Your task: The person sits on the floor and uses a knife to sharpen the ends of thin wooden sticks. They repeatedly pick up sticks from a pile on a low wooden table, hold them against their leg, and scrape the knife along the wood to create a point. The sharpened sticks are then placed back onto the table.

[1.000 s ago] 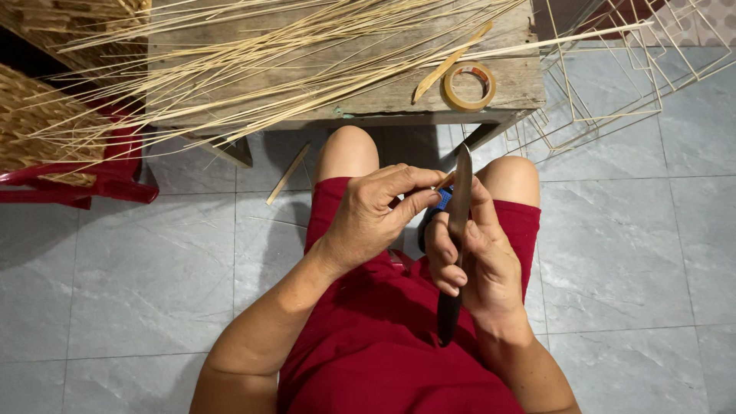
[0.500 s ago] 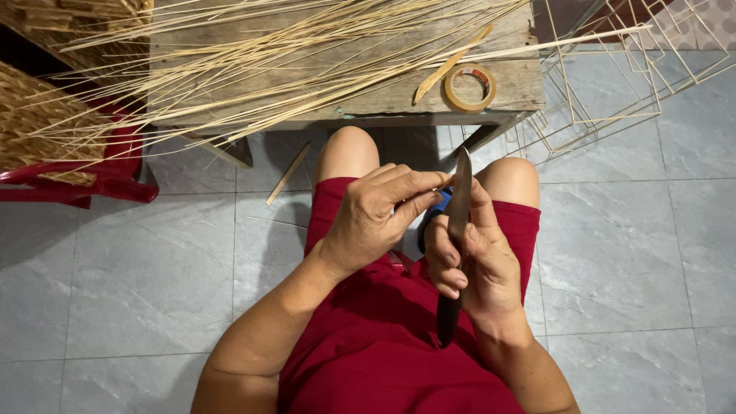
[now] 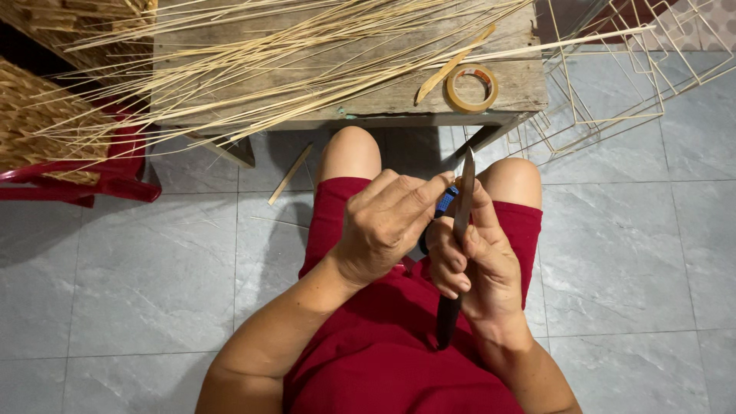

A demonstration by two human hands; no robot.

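Knife (image 3: 463, 201): long axis running 12 to 6 o'clock, blade up, clamped in right hand (image 3: 477, 264). Left hand (image 3: 387, 226) closes together at 9 o'clock, pinching a small blue piece (image 3: 445, 202) just beside the blade.

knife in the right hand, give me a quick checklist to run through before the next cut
1. Right hand wrapped firmly around the knife, dark handle below the fist: ok.
2. Blade points up and away from the body: ok.
3. Left hand fingers clear of the edge: not ok, fingertips sit right beside the blade.
4. Small blue object pinched at the blade: cannot tell what it is or how securely it is held.
5. Bamboo strips resting on the wooden table: ok.
6. Tape roll lying on the table: ok.
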